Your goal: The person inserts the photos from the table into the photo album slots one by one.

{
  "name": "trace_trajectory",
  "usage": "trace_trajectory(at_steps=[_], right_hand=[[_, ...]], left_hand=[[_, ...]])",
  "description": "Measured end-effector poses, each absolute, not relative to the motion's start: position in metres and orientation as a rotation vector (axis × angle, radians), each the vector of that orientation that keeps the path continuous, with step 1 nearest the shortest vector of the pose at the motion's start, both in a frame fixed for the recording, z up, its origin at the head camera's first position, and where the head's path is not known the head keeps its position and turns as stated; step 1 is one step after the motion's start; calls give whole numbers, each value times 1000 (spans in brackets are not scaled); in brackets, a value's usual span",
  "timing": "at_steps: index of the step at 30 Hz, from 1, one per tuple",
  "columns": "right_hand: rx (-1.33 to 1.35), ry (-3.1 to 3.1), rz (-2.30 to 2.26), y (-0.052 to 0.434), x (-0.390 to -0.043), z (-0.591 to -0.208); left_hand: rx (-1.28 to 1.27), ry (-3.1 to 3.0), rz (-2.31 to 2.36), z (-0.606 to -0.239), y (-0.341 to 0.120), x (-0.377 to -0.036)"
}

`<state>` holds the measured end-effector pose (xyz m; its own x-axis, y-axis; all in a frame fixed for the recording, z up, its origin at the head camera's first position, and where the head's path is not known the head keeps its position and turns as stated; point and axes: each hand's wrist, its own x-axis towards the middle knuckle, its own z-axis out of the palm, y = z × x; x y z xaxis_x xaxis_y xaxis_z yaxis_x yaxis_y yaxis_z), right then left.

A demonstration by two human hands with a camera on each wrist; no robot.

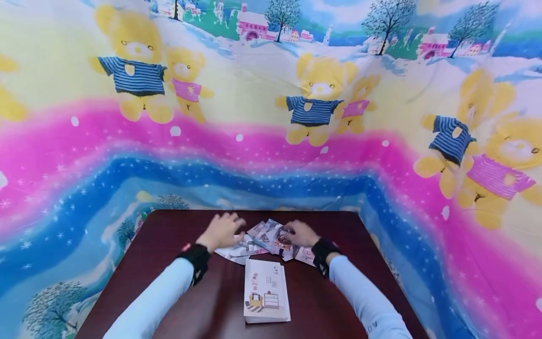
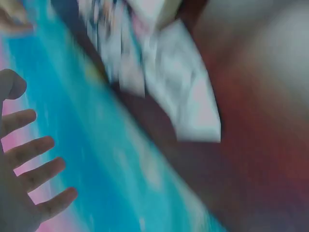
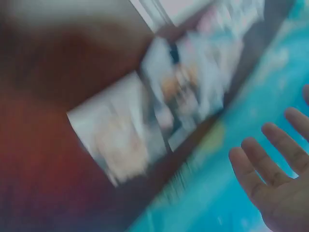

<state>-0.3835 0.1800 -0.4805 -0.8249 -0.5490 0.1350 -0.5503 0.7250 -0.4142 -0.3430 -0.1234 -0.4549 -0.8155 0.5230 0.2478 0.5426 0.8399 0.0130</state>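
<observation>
My left hand [image 1: 221, 232] hovers over the left end of a loose spread of printed picture cards [image 1: 270, 238], fingers apart. Over the right side of the same spread is my right hand [image 1: 302, 234], slightly blurred. Both wrist views show straight, spread fingers with nothing held, on the left hand [image 2: 29, 169] and the right hand [image 3: 282, 174]. The cards overlap at odd angles; the wrist views blur their pictures. Closer to me lies a neat white stack [image 1: 267, 289], its top printed with a yellow armchair and a drawer cabinet; whether cards or a booklet, I cannot tell.
A dark brown table [image 1: 195, 306] carries everything. Its far and side edges meet a hanging cloth [image 1: 262, 188] printed with teddy bears, which surrounds the table at the back and both sides. Black bands [image 1: 196, 260] circle both wrists.
</observation>
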Motion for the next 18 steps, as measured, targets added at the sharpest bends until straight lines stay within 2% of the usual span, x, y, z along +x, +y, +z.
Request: trace_trajectory(at_steps=[5,10,14,18], right_hand=[[1090,-2861,859,169,-352,-548],[986,-2913,955,161,-328,-600],[1004,-2893,912,161,-328,-619],[980,-2850,813,165,-339,-625]], left_hand=[[-1022,-2710,-191,-523,-103,-283],[-1118,-2446,-141,-599,-92,-234],[-1068,-2267,48,-648,-85,-225],[-980,-2216,109,-668,-74,-230]])
